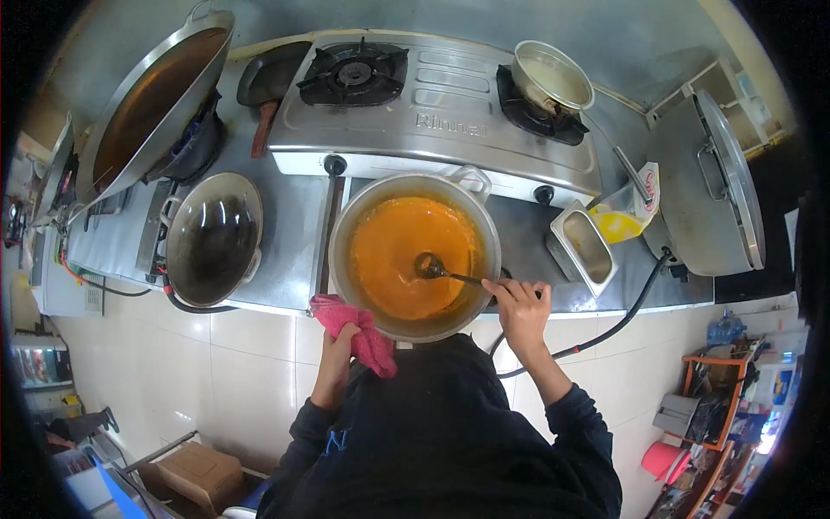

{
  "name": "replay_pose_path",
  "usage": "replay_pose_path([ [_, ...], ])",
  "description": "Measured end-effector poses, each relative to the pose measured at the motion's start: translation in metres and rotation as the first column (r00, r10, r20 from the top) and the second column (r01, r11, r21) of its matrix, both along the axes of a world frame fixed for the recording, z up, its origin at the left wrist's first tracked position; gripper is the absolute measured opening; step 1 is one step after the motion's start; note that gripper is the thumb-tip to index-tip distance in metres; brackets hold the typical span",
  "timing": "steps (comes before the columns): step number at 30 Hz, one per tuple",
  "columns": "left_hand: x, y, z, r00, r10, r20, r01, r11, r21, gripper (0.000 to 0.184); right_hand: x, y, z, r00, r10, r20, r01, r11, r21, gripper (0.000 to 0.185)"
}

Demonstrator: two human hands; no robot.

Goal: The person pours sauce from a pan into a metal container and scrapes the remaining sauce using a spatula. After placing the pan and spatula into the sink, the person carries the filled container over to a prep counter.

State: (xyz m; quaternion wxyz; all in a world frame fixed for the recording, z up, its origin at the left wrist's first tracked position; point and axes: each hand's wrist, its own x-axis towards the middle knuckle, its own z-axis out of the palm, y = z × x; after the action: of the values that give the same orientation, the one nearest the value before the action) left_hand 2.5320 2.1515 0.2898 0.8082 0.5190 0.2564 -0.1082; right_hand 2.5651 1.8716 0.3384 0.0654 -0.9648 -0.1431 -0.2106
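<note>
A large metal pot (489, 259) stands at the counter's front edge, close to my body, with thick orange sauce (389, 251) inside. My right hand (521, 316) grips the dark handle of a ladle (430, 265), whose bowl dips into the sauce near the middle. Bunched in my left hand (335, 356) is a red cloth (367, 339), pressed near the pot's lower left rim. Whether a pot handle lies under that cloth is hidden.
Behind the pot is a two-burner gas stove (450, 86) with a small saucepan (553, 78). A wok (214, 238) and a big tilted wok (156, 104) stand left. To the right are a metal container (584, 245), a yellow packet (618, 225), a large lidded pot (692, 182) and a black hose (635, 307).
</note>
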Motion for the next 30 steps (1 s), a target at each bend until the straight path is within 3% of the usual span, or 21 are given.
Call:
replay_pose_path([
  [10,-0.004,-0.004,-0.001,0.996,-0.073,-0.060,0.071,0.997,-0.041,0.034,-0.005,-0.009,-0.003,0.987,-0.152,-0.045,0.157,0.972,0.176,0.012],
  [13,-0.005,-0.006,-0.001,0.996,-0.076,-0.035,0.074,0.996,-0.050,0.034,-0.007,-0.012,-0.001,0.952,-0.135,-0.274,0.209,0.942,0.263,0.010],
  [16,-0.003,-0.007,0.000,0.997,-0.073,-0.025,0.071,0.994,-0.088,0.033,-0.003,-0.015,0.009,0.887,-0.119,-0.447,0.365,0.774,0.517,0.014],
  [19,-0.003,-0.005,-0.007,0.998,-0.066,0.013,0.067,0.996,-0.059,0.033,0.001,-0.027,0.014,0.881,-0.048,-0.471,0.358,0.719,0.596,0.017],
  [23,-0.001,-0.006,-0.004,0.998,-0.055,0.039,0.057,0.997,-0.044,0.034,-0.001,-0.053,0.009,0.861,0.060,-0.504,0.398,0.539,0.743,0.018],
  [26,0.001,-0.005,-0.003,0.994,-0.088,0.063,0.088,0.996,0.007,0.035,-0.006,-0.068,0.022,0.897,0.033,-0.441,0.386,0.430,0.816,0.019],
  [30,0.003,-0.005,-0.003,0.995,-0.094,0.034,0.094,0.995,0.013,0.035,-0.026,-0.124,0.028,0.890,-0.148,-0.431,0.445,0.486,0.752,0.021],
])
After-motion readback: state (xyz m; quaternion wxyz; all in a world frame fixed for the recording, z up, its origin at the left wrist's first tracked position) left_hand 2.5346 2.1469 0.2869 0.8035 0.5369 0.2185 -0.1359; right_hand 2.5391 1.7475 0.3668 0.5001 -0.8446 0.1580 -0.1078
